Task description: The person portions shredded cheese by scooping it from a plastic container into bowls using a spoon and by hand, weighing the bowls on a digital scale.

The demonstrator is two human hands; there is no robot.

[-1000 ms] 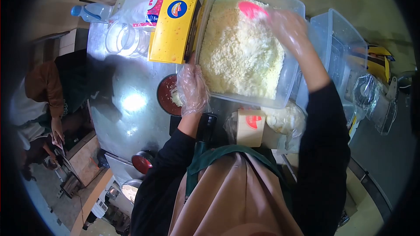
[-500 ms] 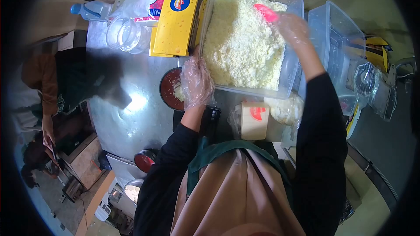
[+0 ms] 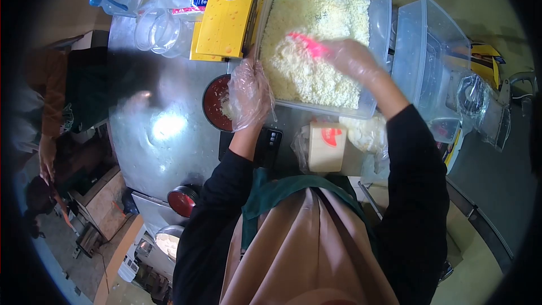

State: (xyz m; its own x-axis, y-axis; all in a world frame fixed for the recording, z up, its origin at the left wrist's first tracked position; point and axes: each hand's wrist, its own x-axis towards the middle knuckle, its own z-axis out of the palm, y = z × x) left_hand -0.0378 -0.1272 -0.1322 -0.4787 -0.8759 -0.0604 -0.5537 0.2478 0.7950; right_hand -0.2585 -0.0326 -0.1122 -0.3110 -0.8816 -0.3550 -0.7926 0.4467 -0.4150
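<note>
A clear plastic tub [image 3: 379, 17] is filled with fluffy, pale yellow shreds that look like grated cheese [image 3: 316, 17]. My right hand [image 3: 353, 61], in a clear plastic glove, is closed around a bright pink scoop [image 3: 310, 45] over the shreds; the scoop is blurred by motion. My left hand [image 3: 250, 96], also gloved, is at the tub's lower left corner, against its outer wall. Its fingertips are partly hidden, so its grip is unclear. Beneath and left of it, a dark red round bowl [image 3: 213, 101] with some shreds inside stands beside a black scale [image 3: 264, 149].
Yellow boxes [image 3: 226, 22], clear jars [image 3: 158, 31] and a blue-capped bottle [image 3: 116, 3] stand at the upper left. A cheese block [image 3: 327, 147] lies below the tub. Another clear tub [image 3: 432, 62] is on the right. Stacked red bowls [image 3: 182, 200] sit lower left. A co-worker [image 3: 48, 96] stands at far left.
My right hand has swept the pink scoop left and down through the shreds, from the tub's upper right toward its middle. My left hand stays by the tub's corner. The view has shifted slightly.
</note>
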